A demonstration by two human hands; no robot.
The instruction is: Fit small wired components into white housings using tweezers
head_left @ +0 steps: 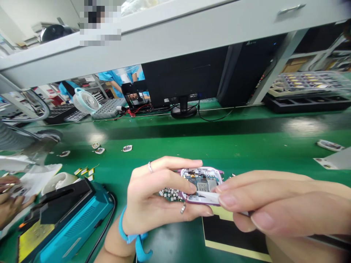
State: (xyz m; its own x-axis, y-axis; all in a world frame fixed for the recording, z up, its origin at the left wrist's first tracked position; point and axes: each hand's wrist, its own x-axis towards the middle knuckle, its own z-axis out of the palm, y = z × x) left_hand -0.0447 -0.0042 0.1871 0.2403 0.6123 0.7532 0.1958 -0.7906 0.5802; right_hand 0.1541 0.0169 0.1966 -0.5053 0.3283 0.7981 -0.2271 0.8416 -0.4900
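My left hand [161, 190] holds a small open device housing [210, 199] by its edges, with the thumb below and the fingers above. A green circuit board [192, 178] with metal shields lies inside the white and purple shell. From its lower left edge hangs a small metal part [182, 208] on a short red wire. My right hand [263, 204] is closed on a pair of tweezers [210, 196], whose pale pointed end lies over the lower edge of the board, by my left index fingertip. Fingers hide part of the tweezers.
Behind my left hand lie many small metal pieces [171, 194]. A black sheet with yellow edges [233, 233] is under my right hand. At left stand a blue soldering station [79, 223] and a co-worker's hands [11, 204]. A monitor [186, 80] and a fan [86, 101] stand behind.
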